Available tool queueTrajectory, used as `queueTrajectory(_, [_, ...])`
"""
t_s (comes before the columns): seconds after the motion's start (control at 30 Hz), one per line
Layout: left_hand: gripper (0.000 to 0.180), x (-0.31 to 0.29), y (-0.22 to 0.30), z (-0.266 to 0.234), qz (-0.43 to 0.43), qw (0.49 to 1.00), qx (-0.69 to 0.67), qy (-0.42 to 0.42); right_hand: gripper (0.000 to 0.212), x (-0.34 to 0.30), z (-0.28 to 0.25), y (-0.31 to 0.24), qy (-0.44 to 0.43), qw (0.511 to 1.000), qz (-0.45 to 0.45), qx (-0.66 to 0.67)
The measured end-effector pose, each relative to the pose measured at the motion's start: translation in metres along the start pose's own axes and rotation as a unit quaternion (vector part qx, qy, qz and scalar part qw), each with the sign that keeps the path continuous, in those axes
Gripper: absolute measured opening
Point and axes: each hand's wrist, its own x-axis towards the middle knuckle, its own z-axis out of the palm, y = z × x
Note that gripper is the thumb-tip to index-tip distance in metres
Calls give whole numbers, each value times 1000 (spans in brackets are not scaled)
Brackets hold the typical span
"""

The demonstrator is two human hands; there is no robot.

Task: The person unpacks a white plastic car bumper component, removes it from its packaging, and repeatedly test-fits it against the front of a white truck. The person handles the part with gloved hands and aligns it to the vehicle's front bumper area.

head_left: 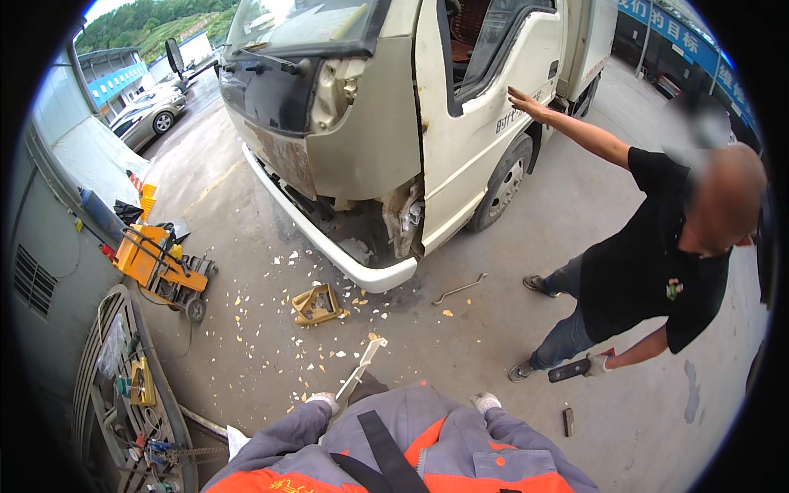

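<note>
In a pale work glove, my left hand is closed on a long whitish strip with an angled top end; its exact kind is unclear. The strip slants up and away in front of me. My right hand, also gloved, hangs low beside my body, and its fingers are too small and hidden to read. Ahead stands a cream truck with its front corner opened up above a white bumper. Flakes of paint or filler lie scattered on the floor between me and the truck.
At right a co-worker in a black shirt stretches one arm toward the truck door and holds a dark flat object low. A yellow tray, a bent bar and a small dark block lie on the floor. An orange wheeled machine stands left.
</note>
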Motion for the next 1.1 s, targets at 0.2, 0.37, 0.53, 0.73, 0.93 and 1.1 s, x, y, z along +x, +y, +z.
queueTrajectory(0.2, [49, -4, -2, -3, -7, 1000, -20, 8, 50, 7, 19, 11, -9, 1000, -11, 2])
queueTrajectory(0.37, [47, -23, -11, -22, -25, 999, -28, 8, 49, 7, 31, 9, -8, 1000, -7, 9])
queueTrajectory(0.53, [49, -11, -53, -14, -28, 999, -36, -1, 50, 11, 36, -10, -23, 999, 0, -30])
queueTrajectory(0.73, [51, -1, -110, -16, -22, 996, -83, -35, 52, 13, 36, -86, -2, 995, -21, -100])
queueTrajectory(0.93, [56, 81, -235, 17, -6, 996, -74, -48, 62, 9, 75, -238, 10, 995, -14, -102])
queueTrajectory(1.1, [52, 83, -322, -33, -9, 996, -90, -19, 56, -21, 108, -392, 50, 986, -120, -107])
